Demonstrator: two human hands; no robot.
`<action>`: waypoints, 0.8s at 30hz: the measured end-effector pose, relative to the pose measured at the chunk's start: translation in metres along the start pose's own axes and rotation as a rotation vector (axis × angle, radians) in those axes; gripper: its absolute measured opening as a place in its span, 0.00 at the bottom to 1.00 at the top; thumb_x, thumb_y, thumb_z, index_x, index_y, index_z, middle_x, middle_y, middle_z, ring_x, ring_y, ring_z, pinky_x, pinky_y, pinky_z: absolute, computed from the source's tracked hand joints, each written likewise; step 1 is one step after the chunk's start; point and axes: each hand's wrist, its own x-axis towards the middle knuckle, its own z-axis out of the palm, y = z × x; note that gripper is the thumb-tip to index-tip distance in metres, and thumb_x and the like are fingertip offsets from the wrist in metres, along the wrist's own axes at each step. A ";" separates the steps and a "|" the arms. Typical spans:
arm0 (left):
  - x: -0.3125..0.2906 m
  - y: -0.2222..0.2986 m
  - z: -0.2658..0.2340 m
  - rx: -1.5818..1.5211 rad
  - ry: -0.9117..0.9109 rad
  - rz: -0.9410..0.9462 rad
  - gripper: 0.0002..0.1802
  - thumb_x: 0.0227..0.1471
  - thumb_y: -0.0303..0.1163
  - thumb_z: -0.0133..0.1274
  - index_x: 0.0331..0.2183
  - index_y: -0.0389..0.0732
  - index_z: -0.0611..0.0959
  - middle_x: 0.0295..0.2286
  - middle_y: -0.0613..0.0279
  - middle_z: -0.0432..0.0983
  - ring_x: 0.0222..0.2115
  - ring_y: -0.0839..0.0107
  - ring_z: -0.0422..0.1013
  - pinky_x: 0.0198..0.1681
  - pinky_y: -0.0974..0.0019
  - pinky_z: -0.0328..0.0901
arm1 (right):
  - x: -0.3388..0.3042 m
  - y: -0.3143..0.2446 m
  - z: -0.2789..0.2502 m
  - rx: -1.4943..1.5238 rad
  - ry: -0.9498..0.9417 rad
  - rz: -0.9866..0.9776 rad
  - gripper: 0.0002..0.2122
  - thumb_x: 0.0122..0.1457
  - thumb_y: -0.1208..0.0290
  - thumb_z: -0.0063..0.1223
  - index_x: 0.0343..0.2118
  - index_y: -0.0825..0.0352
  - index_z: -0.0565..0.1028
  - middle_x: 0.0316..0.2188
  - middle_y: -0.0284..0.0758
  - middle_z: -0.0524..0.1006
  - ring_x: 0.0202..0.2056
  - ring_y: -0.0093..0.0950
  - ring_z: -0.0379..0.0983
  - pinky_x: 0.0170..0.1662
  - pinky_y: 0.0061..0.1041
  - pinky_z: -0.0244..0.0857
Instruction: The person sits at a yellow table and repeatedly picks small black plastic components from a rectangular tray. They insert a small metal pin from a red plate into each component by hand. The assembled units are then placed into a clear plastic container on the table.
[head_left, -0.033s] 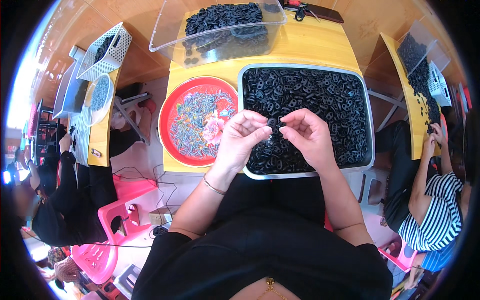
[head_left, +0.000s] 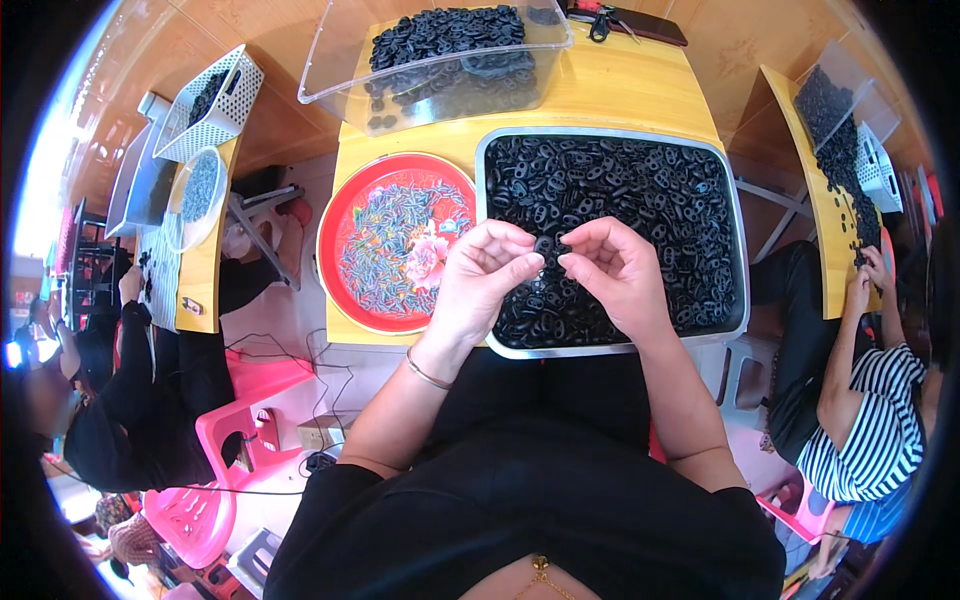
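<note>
Both my hands meet over the near part of a metal tray (head_left: 741,250) heaped with small black oval pieces (head_left: 620,190) that have holes in them. My left hand (head_left: 487,270), with a bangle on its wrist, pinches a small black piece (head_left: 543,245) between thumb and fingertips. Just beside it, my right hand (head_left: 620,275) has thumb and fingers pressed together; what sits between them is too small to name. Left of the tray, a round red tray (head_left: 332,270) with a flower pattern holds many small metallic screw-like pins (head_left: 385,225).
A clear plastic bin (head_left: 440,115) of black pieces stands at the table's far side. Behind it to the right lie black-handled scissors (head_left: 600,28). Co-workers sit at side tables left and right, with a white basket (head_left: 215,120) on the left one. A pink chair (head_left: 215,480) stands at lower left.
</note>
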 end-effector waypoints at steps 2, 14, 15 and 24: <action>0.000 0.001 0.002 0.019 -0.006 0.007 0.10 0.45 0.17 0.54 0.33 0.37 0.75 0.28 0.63 0.75 0.30 0.80 0.72 0.34 0.77 0.68 | -0.001 -0.002 0.001 0.012 -0.015 0.015 0.07 0.50 0.81 0.54 0.33 0.68 0.72 0.27 0.28 0.74 0.28 0.13 0.69 0.31 0.12 0.64; -0.001 0.000 0.003 0.041 -0.031 0.026 0.09 0.45 0.17 0.55 0.32 0.37 0.76 0.28 0.63 0.76 0.30 0.79 0.72 0.35 0.77 0.67 | -0.001 -0.004 0.001 0.090 -0.026 0.056 0.07 0.51 0.80 0.54 0.33 0.69 0.71 0.26 0.30 0.75 0.28 0.15 0.71 0.32 0.14 0.65; -0.001 0.000 0.003 0.050 -0.033 0.027 0.09 0.45 0.17 0.55 0.32 0.37 0.76 0.28 0.62 0.76 0.30 0.79 0.72 0.35 0.77 0.67 | -0.001 -0.004 0.001 0.094 -0.026 0.059 0.07 0.51 0.80 0.54 0.33 0.69 0.71 0.26 0.30 0.75 0.27 0.15 0.71 0.32 0.14 0.65; -0.003 0.001 0.006 0.126 -0.024 0.005 0.08 0.46 0.17 0.54 0.31 0.37 0.76 0.29 0.62 0.76 0.30 0.79 0.72 0.35 0.77 0.67 | -0.001 0.000 -0.001 0.080 -0.043 0.050 0.07 0.50 0.79 0.56 0.32 0.69 0.72 0.25 0.29 0.74 0.26 0.15 0.70 0.32 0.14 0.65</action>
